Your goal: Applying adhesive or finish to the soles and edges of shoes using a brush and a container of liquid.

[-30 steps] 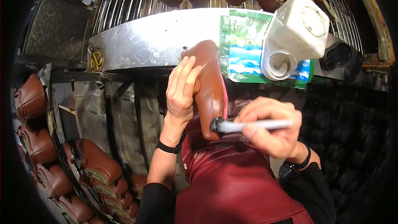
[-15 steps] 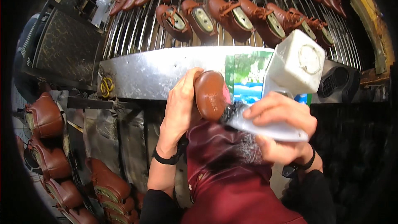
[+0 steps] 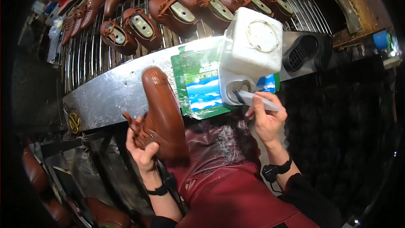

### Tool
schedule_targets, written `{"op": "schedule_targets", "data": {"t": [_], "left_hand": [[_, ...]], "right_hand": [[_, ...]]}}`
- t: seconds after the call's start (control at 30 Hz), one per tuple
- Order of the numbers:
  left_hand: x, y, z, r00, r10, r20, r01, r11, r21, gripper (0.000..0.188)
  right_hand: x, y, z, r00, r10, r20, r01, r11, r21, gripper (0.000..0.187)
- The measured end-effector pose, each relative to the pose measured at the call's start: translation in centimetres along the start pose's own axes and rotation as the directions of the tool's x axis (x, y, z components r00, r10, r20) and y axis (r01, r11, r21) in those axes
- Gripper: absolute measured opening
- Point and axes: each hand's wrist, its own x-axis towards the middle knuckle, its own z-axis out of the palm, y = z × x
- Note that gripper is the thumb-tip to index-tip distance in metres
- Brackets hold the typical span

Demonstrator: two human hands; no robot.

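Note:
My left hand (image 3: 142, 154) grips a brown leather shoe (image 3: 165, 116) by its laced part. The shoe is tilted, with its toe end pointing away from me over the edge of the metal ledge. My right hand (image 3: 269, 120) pinches the pale, translucent handle of a brush (image 3: 258, 100). The brush's dark end dips into the round opening of a white plastic pot (image 3: 225, 89). A boxy white plastic container (image 3: 257, 44) rises from the pot's far side. Under the pot lies a green and blue printed sheet (image 3: 202, 86).
Several brown shoes (image 3: 171, 14) rest on a metal-bar rack (image 3: 90, 57) beyond the shiny metal ledge (image 3: 118, 86). Black soles (image 3: 301, 52) lie at the ledge's right, yellow-handled scissors (image 3: 74, 122) at its left. More brown shoes (image 3: 105, 213) are at lower left. A dark red apron (image 3: 223, 177) covers my lap.
My left hand has moved down and left, turning the shoe lengthwise. My right hand has taken the brush away from the shoe and into the pot. The view has shifted right.

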Motion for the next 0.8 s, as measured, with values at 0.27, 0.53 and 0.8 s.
{"op": "schedule_targets", "data": {"t": [0.27,0.53,0.8], "left_hand": [[-4.5,-1.9,0.7,0.977,-0.206,0.061,0.201,0.977,0.071,0.071],[-3.8,1.3,2.4,0.945,-0.289,0.153,0.284,0.957,0.052,0.073],[-2.5,1.0,2.0,0.943,-0.295,0.154,0.318,0.935,-0.154,0.066]], "right_hand": [[1.5,-0.1,0.7,0.886,0.459,0.059,-0.428,0.764,0.482,0.024],[2.5,-5.4,2.6,0.88,0.266,0.393,-0.457,0.7,0.549,0.015],[-3.6,-7.5,2.2,0.86,-0.016,0.51,-0.172,0.932,0.32,0.01]]}}
